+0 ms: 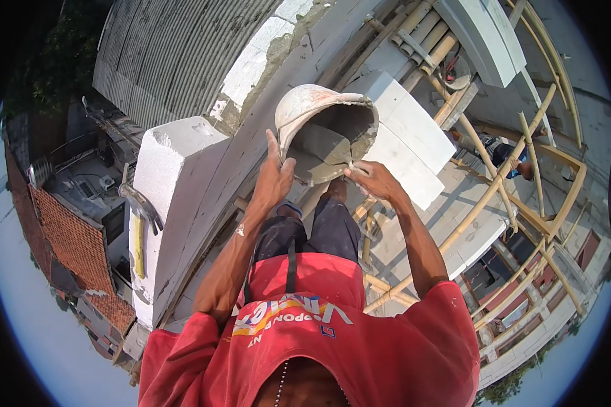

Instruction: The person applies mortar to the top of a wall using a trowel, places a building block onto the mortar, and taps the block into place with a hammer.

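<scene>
A white bucket [299, 108], mortar-stained and tilted, is in front of me with grey mortar inside. My left hand [276, 169] grips its left side, index finger stretched along the outside. My right hand [368, 175] is closed at the bucket's lower right rim on the pale handle of what looks like a trowel [326, 142], its grey blade inside the bucket. To the left, a hammer [142, 203] and a yellow tool [138, 251] lie on a white block [176, 156]. More white blocks [417, 146] sit just right of the bucket.
I stand high among bamboo scaffolding [489, 197], which fills the right side. Another person [506, 159] is lower down there. A block wall edge runs diagonally past me, beside a corrugated roof [170, 54]. Tiled roofs [75, 237] lie far below on the left.
</scene>
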A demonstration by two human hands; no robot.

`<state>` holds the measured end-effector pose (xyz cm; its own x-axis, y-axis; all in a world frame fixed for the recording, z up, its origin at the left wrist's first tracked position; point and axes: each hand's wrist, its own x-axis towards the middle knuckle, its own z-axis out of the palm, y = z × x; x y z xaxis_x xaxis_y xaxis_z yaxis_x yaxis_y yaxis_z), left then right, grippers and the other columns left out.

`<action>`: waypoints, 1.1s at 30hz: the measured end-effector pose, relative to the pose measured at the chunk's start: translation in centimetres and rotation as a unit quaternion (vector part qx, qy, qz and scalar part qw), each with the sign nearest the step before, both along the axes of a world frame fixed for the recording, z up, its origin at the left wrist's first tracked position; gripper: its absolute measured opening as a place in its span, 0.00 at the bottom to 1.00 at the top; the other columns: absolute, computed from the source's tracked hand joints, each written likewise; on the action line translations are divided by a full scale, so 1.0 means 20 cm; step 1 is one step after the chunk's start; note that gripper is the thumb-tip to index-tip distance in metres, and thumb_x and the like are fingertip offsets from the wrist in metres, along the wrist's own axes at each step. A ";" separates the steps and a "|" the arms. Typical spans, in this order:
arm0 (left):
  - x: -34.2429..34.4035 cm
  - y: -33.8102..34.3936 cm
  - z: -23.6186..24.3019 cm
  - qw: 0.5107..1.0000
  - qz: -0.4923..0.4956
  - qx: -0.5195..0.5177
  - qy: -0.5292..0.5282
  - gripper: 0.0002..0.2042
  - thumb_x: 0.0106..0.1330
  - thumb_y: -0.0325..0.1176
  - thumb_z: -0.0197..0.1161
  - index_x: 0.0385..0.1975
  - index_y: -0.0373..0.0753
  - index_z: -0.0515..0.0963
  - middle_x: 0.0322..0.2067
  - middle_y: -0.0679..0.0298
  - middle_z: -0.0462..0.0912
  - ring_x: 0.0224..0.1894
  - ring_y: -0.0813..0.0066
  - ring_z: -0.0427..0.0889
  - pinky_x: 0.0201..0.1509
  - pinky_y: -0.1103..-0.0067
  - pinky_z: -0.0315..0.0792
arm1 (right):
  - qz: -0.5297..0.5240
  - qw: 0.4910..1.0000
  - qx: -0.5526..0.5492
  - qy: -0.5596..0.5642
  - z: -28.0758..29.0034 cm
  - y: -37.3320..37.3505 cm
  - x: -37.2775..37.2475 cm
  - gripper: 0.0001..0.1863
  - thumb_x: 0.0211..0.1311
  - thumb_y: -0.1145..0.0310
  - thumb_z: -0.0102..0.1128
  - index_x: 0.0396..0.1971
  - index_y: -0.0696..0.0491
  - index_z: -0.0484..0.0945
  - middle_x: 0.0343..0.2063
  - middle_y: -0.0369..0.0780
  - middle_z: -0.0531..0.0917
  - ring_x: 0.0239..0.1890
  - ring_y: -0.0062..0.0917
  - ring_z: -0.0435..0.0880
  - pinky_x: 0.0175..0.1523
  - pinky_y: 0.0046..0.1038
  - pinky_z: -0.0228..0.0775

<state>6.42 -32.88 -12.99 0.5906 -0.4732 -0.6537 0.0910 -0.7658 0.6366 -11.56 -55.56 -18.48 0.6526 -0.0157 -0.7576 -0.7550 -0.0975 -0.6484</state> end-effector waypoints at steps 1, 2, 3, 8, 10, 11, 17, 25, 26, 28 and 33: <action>0.03 -0.02 -0.01 0.999 0.021 -0.014 0.025 0.45 0.71 0.35 0.54 0.77 0.32 0.27 0.44 0.33 0.82 0.44 0.44 0.84 0.53 0.62 0.74 | 0.004 1.000 0.002 -0.003 0.01 -0.01 -0.03 0.28 0.70 0.43 0.58 0.29 0.58 0.78 0.20 0.42 0.80 0.24 0.30 0.83 0.32 0.33 0.73; 0.04 -0.04 -0.02 0.997 0.061 -0.011 0.042 0.42 0.71 0.34 0.54 0.78 0.31 0.37 0.43 0.42 0.83 0.42 0.56 0.83 0.51 0.67 0.75 | -0.050 0.998 0.015 -0.017 0.02 -0.01 -0.06 0.29 0.70 0.42 0.58 0.27 0.56 0.77 0.18 0.38 0.77 0.21 0.23 0.79 0.29 0.29 0.69; 0.06 -0.08 -0.01 0.997 0.062 -0.011 0.044 0.42 0.71 0.34 0.54 0.78 0.31 0.37 0.43 0.42 0.83 0.42 0.56 0.83 0.51 0.67 0.75 | -0.107 0.994 0.026 -0.026 0.04 -0.04 -0.10 0.29 0.70 0.41 0.59 0.26 0.55 0.75 0.17 0.34 0.73 0.19 0.17 0.74 0.25 0.25 0.64; 0.06 -0.23 -0.13 0.967 0.180 -0.078 0.162 0.25 0.71 0.32 0.55 0.66 0.31 0.64 0.44 0.58 0.80 0.44 0.71 0.82 0.44 0.76 0.77 | -0.145 0.984 0.099 -0.037 0.01 -0.18 -0.07 0.20 0.73 0.52 0.57 0.34 0.57 0.78 0.19 0.34 0.72 0.16 0.17 0.67 0.24 0.23 0.62; 0.05 -0.28 -0.14 0.957 0.217 -0.074 0.175 0.20 0.71 0.33 0.56 0.58 0.30 0.67 0.45 0.57 0.79 0.45 0.69 0.82 0.48 0.73 0.79 | -0.187 0.968 0.158 -0.056 0.07 -0.23 -0.01 0.21 0.72 0.51 0.58 0.34 0.57 0.78 0.19 0.33 0.72 0.17 0.17 0.68 0.24 0.23 0.61; 0.06 -0.32 -0.13 0.947 0.252 -0.064 0.188 0.16 0.71 0.34 0.57 0.51 0.29 0.71 0.46 0.55 0.79 0.46 0.67 0.82 0.53 0.71 0.82 | -0.229 0.944 0.224 -0.074 0.11 -0.29 0.05 0.21 0.71 0.50 0.58 0.35 0.56 0.78 0.18 0.32 0.71 0.18 0.16 0.68 0.24 0.22 0.60; 0.04 -0.23 -0.24 0.934 0.255 -0.099 0.228 0.13 0.72 0.31 0.54 0.49 0.29 0.72 0.46 0.56 0.79 0.47 0.65 0.84 0.53 0.68 0.85 | -0.299 0.905 0.190 -0.234 0.12 -0.73 0.58 0.19 0.72 0.57 0.51 0.48 0.58 0.74 0.26 0.35 0.75 0.22 0.18 0.73 0.28 0.22 0.66; -0.08 -0.10 -0.20 0.910 0.327 -0.065 0.248 0.14 0.72 0.29 0.53 0.54 0.31 0.67 0.46 0.58 0.79 0.47 0.65 0.83 0.59 0.66 0.82 | -0.223 0.815 -0.392 -0.364 -0.51 -1.00 1.29 0.20 0.75 0.57 0.52 0.47 0.62 0.68 0.38 0.55 0.77 0.35 0.49 0.82 0.38 0.46 0.74; -0.09 -0.06 -0.21 0.908 0.333 -0.064 0.246 0.14 0.72 0.29 0.53 0.54 0.31 0.67 0.46 0.58 0.79 0.47 0.65 0.83 0.59 0.66 0.82 | -0.195 0.831 -0.397 -0.337 -0.54 -0.88 1.26 0.21 0.74 0.59 0.53 0.49 0.64 0.67 0.43 0.60 0.75 0.40 0.56 0.80 0.42 0.50 0.73; -0.12 0.00 -0.21 0.901 0.346 -0.067 0.255 0.13 0.72 0.29 0.53 0.52 0.30 0.69 0.45 0.58 0.78 0.46 0.65 0.83 0.58 0.66 0.83 | -0.149 0.835 -0.429 -0.311 -0.58 -0.71 1.08 0.19 0.73 0.65 0.53 0.50 0.66 0.65 0.47 0.64 0.73 0.46 0.63 0.78 0.47 0.53 0.72; -0.13 0.07 -0.25 0.901 0.341 -0.035 0.266 0.12 0.72 0.29 0.53 0.50 0.29 0.70 0.46 0.57 0.78 0.47 0.65 0.84 0.57 0.67 0.83 | -0.087 0.897 -0.359 -0.242 -0.40 -0.43 0.51 0.15 0.71 0.70 0.56 0.48 0.65 0.68 0.41 0.57 0.73 0.42 0.57 0.78 0.45 0.49 0.72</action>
<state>3.82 -31.47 -17.93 0.3720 -0.1702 -0.9125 0.8318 -0.3753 0.4091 -1.33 -64.14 -26.47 0.8430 -0.5190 -0.1411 -0.4465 -0.5290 -0.7217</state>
